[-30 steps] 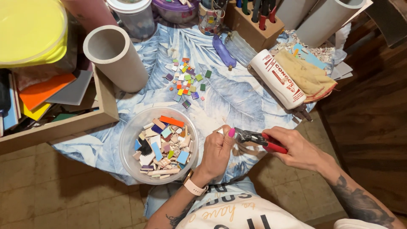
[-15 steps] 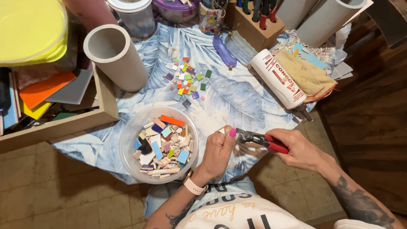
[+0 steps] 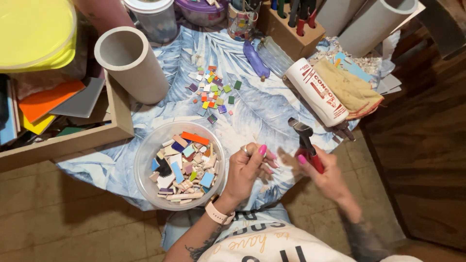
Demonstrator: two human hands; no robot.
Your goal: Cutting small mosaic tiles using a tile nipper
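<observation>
R hand (image 3: 324, 175) grips nippers (image 3: 306, 140); L hand (image 3: 246, 170) beside bowl (image 3: 145, 160) rim.

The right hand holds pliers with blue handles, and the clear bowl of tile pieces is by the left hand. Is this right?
Not quite: in the head view the pliers in the right hand have red handles, not blue. The clear bowl of tile pieces does sit beside the left hand.

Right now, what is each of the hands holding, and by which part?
The right hand grips red-handled metal nippers by the handles, jaws pointing away. The left hand has its fingertips pinched together beside the clear plastic bowl of tile pieces; whether they hold anything cannot be told.
</observation>
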